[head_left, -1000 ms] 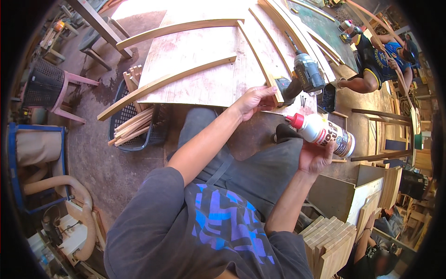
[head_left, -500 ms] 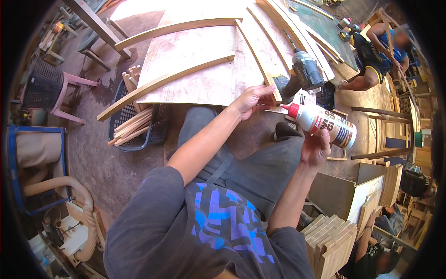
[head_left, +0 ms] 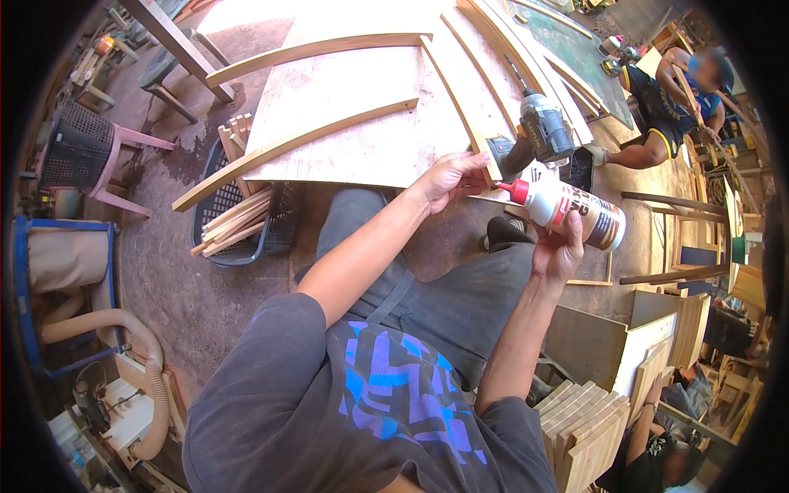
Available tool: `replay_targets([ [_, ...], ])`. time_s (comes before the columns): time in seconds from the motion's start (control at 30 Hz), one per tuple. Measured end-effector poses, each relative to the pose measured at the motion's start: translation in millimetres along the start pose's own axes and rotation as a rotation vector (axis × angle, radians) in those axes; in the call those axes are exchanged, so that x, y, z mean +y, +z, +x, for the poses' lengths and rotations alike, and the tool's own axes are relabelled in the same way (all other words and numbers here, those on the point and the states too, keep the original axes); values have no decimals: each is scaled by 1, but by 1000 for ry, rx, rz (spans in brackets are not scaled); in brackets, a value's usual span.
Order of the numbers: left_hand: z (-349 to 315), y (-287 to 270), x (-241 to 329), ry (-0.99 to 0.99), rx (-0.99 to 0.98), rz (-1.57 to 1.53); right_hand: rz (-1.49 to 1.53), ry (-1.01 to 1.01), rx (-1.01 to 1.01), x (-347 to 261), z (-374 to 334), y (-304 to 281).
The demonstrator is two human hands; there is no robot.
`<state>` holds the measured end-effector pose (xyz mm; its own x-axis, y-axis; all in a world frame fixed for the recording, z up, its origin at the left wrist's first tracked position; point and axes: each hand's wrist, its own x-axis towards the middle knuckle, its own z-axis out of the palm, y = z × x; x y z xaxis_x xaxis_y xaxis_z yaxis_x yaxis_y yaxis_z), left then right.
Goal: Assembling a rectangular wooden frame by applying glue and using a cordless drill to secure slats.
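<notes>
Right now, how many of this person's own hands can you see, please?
2: the left hand holds the near end of a wooden strip; the right hand holds a red-capped bottle.

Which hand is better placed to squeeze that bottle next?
Probably the right hand: it grips the bottle, whose red cap points toward the wooden strip that the left hand holds.
</notes>
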<state>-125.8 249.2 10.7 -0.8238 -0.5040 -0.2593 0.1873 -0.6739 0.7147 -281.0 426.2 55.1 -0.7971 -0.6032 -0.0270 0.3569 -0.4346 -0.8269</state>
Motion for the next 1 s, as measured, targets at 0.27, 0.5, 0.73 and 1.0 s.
replay_targets([
  [0.27,-1,2,0,7,15,-10,17,16,4,-4,2,5],
  [0.5,1,-3,-1,14,-36,54,-86,23,180,-8,-3,23],
  [0.73,-4,-5,0,-15,10,72,-154,-136,438,1,9,-12],
  [1.0,0,-2,6,-12,58,96,748,580,164,18,99,-99],
])
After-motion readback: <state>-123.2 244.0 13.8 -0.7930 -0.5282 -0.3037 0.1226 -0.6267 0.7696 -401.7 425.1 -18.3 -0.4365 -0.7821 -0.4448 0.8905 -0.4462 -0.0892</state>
